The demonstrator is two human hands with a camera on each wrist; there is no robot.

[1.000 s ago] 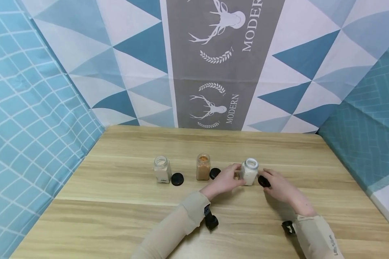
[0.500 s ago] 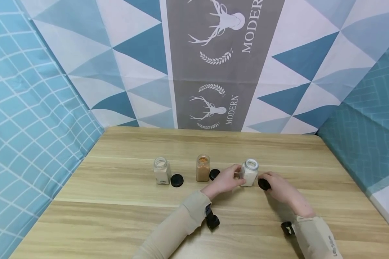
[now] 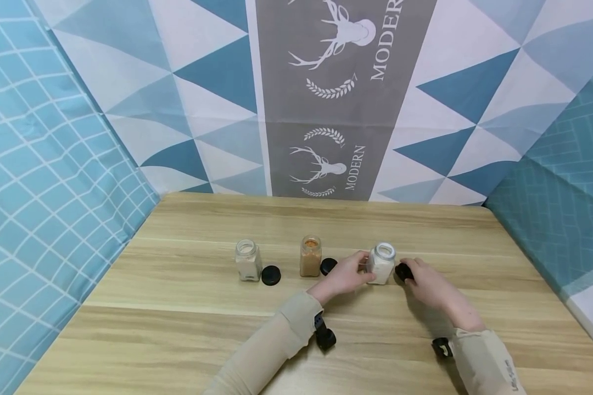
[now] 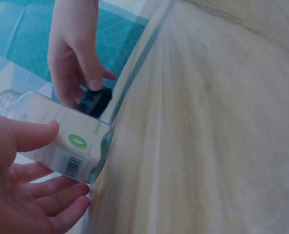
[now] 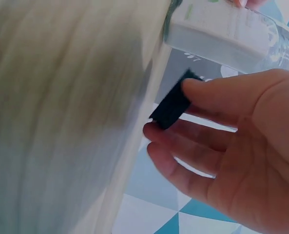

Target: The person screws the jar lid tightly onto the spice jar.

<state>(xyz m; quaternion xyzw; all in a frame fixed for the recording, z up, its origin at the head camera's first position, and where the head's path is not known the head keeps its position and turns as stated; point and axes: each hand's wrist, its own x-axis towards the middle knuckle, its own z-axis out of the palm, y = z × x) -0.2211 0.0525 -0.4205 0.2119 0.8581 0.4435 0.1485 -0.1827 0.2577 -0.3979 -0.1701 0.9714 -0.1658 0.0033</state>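
My left hand (image 3: 345, 276) grips an uncapped square glass jar (image 3: 381, 269) of white powder, thumb on one side and fingers on the other. In the left wrist view a green mark and a barcode label show on the jar (image 4: 68, 141). Just right of the jar, my right hand (image 3: 427, 282) pinches a round black lid (image 3: 403, 272) between thumb and fingers. The right wrist view has the lid (image 5: 173, 103) tilted edge-on, apart from the jar and close to the tabletop; whether it touches the wood I cannot tell.
An open jar of orange-brown seasoning (image 3: 310, 258) stands left of my left hand, a black lid (image 3: 328, 266) beside it. Farther left is another open jar of pale powder (image 3: 248, 262) with its lid (image 3: 270, 275). Patterned cloth (image 3: 326, 109) hangs behind the wooden table (image 3: 178, 329).
My right hand has shifted slightly away from me with the black lid, whose tilt differs from half a second ago. My left hand and its jar have hardly moved.
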